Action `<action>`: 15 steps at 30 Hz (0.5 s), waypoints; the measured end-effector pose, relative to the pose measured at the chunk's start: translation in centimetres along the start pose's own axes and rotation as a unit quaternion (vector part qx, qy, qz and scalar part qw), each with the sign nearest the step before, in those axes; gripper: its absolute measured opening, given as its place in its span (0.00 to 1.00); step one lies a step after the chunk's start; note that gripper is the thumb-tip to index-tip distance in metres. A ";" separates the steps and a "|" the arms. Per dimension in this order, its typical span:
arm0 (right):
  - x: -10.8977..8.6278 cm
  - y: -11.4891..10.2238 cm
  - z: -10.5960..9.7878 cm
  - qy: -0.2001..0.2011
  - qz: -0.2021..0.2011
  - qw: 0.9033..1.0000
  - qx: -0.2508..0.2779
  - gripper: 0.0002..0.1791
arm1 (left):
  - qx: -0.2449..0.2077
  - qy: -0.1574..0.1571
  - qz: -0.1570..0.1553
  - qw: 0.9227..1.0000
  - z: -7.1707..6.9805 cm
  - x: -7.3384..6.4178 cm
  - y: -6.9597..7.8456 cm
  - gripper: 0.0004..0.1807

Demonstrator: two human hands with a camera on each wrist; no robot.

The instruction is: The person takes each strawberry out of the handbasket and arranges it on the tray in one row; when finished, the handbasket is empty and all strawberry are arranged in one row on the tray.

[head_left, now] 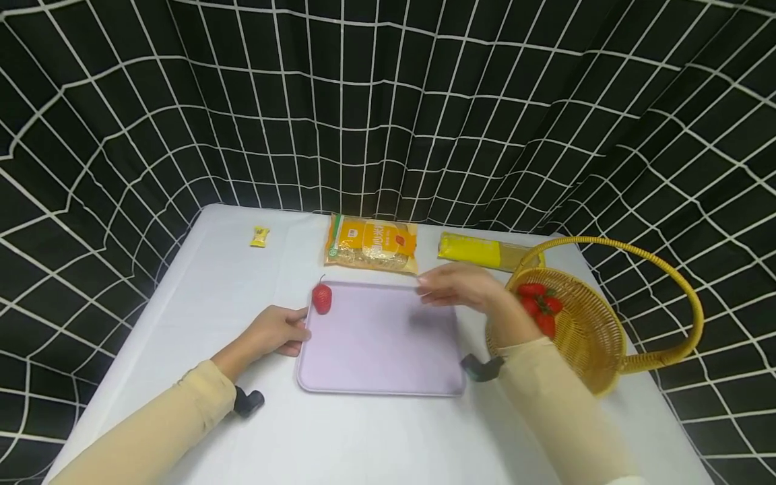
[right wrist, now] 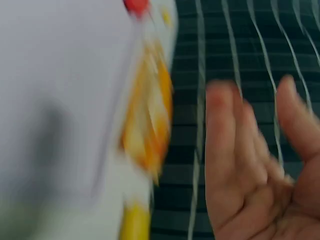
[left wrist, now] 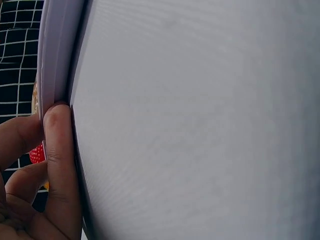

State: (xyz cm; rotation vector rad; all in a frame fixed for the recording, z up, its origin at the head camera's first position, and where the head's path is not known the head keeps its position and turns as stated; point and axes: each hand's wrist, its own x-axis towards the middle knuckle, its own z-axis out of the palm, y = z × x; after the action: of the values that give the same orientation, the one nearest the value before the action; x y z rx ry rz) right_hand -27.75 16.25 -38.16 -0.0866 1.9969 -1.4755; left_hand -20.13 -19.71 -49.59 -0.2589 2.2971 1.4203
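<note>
A pale purple tray (head_left: 382, 343) lies on the white table. One red strawberry (head_left: 322, 298) rests in the tray's far left corner. My left hand (head_left: 281, 330) pinches the tray's left edge between thumb and fingers; the left wrist view shows the fingertips (left wrist: 57, 117) at the rim. Over the far right part of the tray hangs my right hand (head_left: 463, 286), blurred, its fingers extended. In the right wrist view the right palm (right wrist: 255, 200) shows nothing in it.
A yellow wicker basket (head_left: 585, 337) with a tall handle and several red fruits (head_left: 541, 306) stands at the right. Along the back lie a small yellow packet (head_left: 259, 236), an orange grain bag (head_left: 372, 244) and a yellow pack (head_left: 469, 250). Black gridded curtains (head_left: 388, 101) surround the table.
</note>
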 end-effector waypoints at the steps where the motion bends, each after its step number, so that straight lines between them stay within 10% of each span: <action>1: -1.3 0.5 -2.3 -0.016 -0.006 1.000 0.000 0.27 | 0.002 -0.001 0.000 1.000 0.1 0.0 0.0 0.36; 8: -8.0 5.6 -16.3 -0.018 0.016 0.993 0.113 0.16 | 0.005 -0.007 -0.006 1.000 0.2 0.0 0.2 0.37; 15: -10.5 10.4 -22.2 0.049 0.142 0.966 0.212 0.14 | 0.002 -0.010 -0.004 1.000 0.2 0.1 0.2 0.37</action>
State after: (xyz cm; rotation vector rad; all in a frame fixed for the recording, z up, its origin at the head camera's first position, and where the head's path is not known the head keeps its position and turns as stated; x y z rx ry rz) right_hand -27.96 42.85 -38.96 0.4434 1.6387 -1.7006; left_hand -20.24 -19.44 -49.52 -0.2524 2.2801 1.4077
